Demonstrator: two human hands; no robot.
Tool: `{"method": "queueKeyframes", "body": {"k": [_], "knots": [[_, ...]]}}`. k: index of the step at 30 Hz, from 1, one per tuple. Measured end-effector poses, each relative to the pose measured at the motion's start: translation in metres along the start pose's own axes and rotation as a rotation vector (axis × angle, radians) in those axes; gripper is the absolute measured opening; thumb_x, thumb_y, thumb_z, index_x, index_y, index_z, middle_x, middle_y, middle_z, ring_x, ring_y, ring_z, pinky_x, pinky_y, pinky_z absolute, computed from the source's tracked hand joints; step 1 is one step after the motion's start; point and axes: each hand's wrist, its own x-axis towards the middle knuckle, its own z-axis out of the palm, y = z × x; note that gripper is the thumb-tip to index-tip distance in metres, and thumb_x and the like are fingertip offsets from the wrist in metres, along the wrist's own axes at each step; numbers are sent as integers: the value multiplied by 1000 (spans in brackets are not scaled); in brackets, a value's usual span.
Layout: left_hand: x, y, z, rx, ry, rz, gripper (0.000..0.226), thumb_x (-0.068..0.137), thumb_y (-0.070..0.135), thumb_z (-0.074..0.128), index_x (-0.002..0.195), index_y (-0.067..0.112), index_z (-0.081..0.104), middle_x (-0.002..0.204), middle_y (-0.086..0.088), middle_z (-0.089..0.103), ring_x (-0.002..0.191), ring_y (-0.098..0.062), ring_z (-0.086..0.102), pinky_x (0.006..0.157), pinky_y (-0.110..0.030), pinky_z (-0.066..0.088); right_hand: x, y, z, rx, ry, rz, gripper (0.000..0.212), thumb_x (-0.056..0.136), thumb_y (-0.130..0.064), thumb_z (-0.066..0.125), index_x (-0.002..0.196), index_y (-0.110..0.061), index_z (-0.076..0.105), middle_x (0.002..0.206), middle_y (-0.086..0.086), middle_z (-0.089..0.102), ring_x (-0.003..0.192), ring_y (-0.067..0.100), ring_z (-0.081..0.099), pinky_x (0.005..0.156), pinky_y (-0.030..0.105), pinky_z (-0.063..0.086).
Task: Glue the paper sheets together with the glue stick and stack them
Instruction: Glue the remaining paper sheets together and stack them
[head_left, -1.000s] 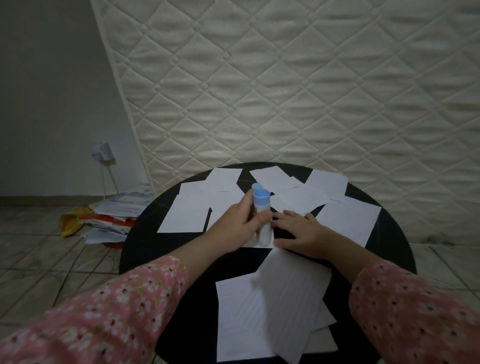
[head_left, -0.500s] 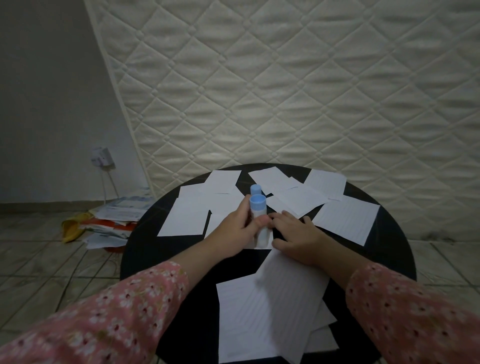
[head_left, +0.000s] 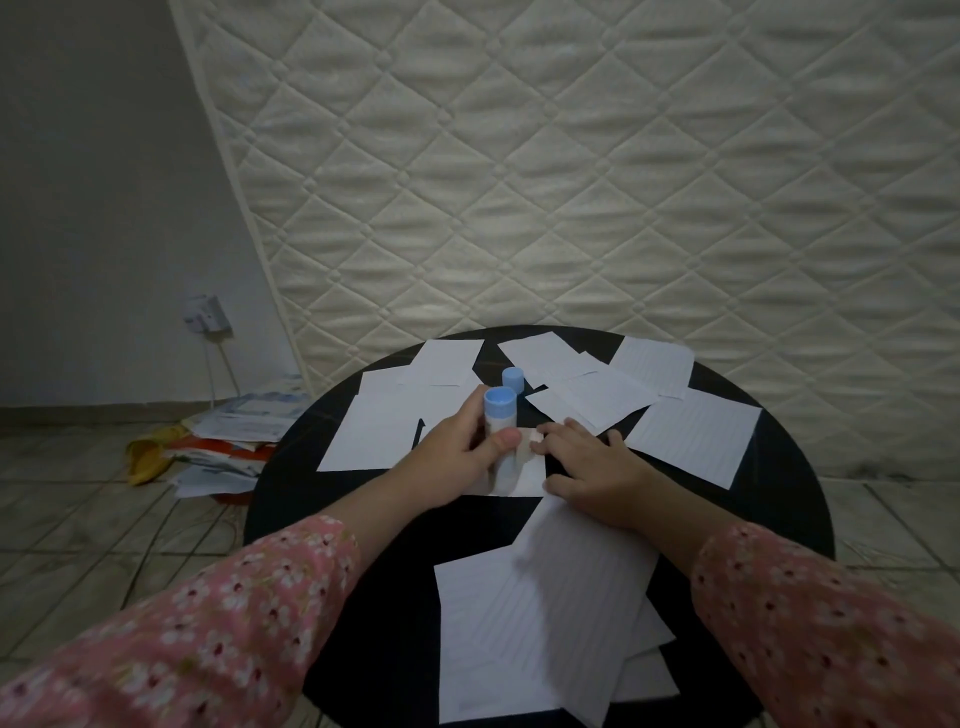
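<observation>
Head view, near to far: stacked sheets (head_left: 540, 623) at the table's (head_left: 363, 597) near edge; right hand (head_left: 597, 470), fingers flat, pinning a small sheet (head_left: 524, 473); left hand (head_left: 457, 457) gripping the upright glue stick (head_left: 501, 436), lowered since a second ago, apparently applying glue; cap (head_left: 513, 378) beyond.

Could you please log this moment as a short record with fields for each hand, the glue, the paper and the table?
left hand: grips the glue stick, held upright with its lower end on a small sheet
right hand: rests flat, fingers on the small sheet
cap: blue, stands apart behind the stick
loose sheets: scattered over the far half
stack: overlapping sheets at the near edge
table: round, black
floor: papers piled at left
</observation>
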Motion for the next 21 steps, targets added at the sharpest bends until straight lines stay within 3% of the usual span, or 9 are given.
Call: {"method": "queueKeyframes", "body": {"k": [9,19,21], "knots": [[-14,-22,-26,1,16,-136,38,96,41,48,131,37,34,130,6,54,118,-13,51,103,-36,41,-1,-1,0,52,20,6,48,94,-30,41,141,-27,33,156,-12,16,147,13,4,112,53,9],[-27,-32,-48,14,116,-173,37,97,34,50,131,34,35,116,11,54,106,-6,53,84,-19,41,0,0,1,71,11,9,48,96,-30,40,142,-28,32,157,-12,15,147,14,3,114,56,6],[-29,-33,-51,18,130,-168,33,97,33,50,126,36,36,108,18,54,98,2,53,78,-13,40,0,0,2,78,19,6,47,96,-30,40,142,-28,33,157,-12,15,147,14,3,114,56,6]]}}
